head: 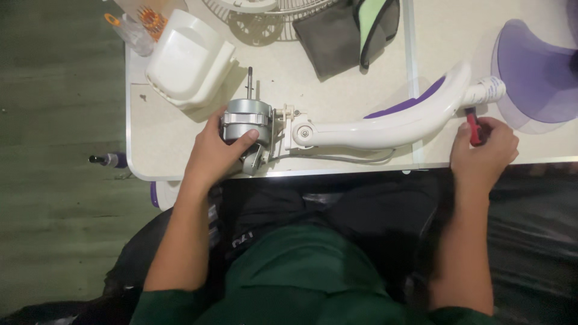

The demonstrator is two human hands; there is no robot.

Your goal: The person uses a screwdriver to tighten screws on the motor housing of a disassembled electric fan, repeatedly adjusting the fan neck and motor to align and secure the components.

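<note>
A silver fan motor (245, 118) with a thin shaft pointing away from me lies on the white table (337, 84). My left hand (215, 150) wraps around the motor's near side. A curved white fan neck (391, 123) with a purple strip joins the motor at a hinge and runs right. My right hand (484, 150) grips a red-handled tool (474, 125) at the neck's far right end, close to the table's front edge.
A white plastic motor cover (189, 57) lies at the back left. A wire fan guard (265, 15) and a dark bag with green trim (352, 30) sit at the back. A translucent purple fan blade (539, 72) rests at right. A small bottle (108, 159) lies on the floor.
</note>
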